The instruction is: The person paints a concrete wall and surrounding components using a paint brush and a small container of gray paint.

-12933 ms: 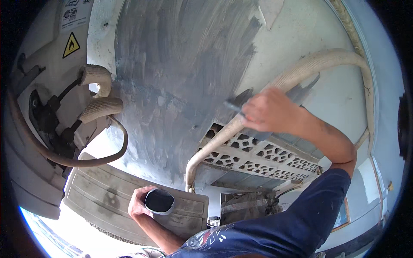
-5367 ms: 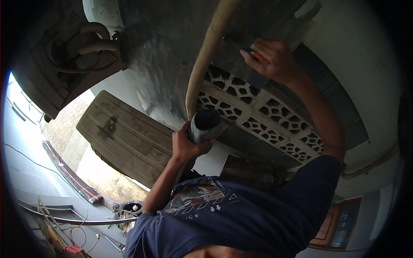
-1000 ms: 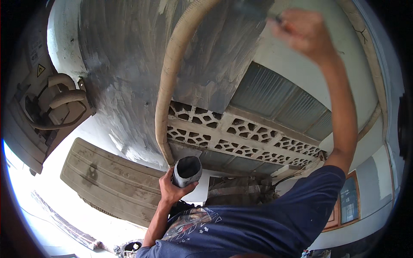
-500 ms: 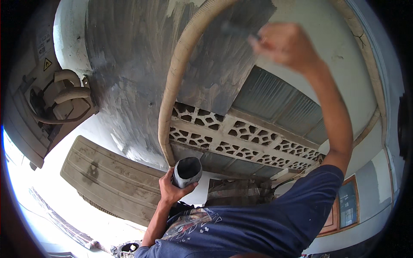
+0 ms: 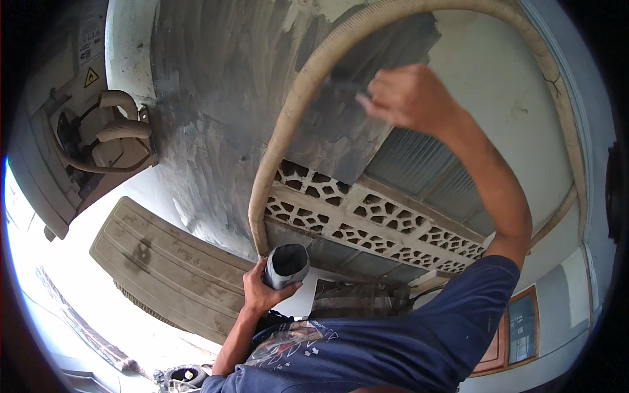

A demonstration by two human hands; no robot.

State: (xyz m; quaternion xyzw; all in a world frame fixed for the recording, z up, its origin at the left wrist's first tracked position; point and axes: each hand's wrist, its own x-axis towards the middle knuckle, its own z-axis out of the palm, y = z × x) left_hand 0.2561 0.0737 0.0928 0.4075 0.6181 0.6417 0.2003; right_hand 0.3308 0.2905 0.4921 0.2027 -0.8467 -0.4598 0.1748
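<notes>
My left hand (image 5: 261,288) is wrapped round an open-topped grey paint container (image 5: 285,278), dark inside, held low before my chest. Raised at the upper right, my right hand (image 5: 409,98) is closed in a pinch before the wall. From its fingertips a dark, slim tool juts left, most likely a paintbrush; motion blurs it and its tip cannot be made out. Dark grey, streaky paint (image 5: 203,164) covers much of the wall (image 5: 488,72), which shows pale green to the right.
A beige wrapped pipe (image 5: 288,118) arches over the wall between my hands. Two air-conditioner units, one with pipe fittings (image 5: 124,128) and one beige (image 5: 170,262), stand at left. Patterned vent blocks (image 5: 386,209) and louvred glass (image 5: 416,157) lie under my right arm.
My right hand has moved down and slightly left across the wall with the tool. My left hand keeps the container in nearly the same place. The view has shifted slightly.
</notes>
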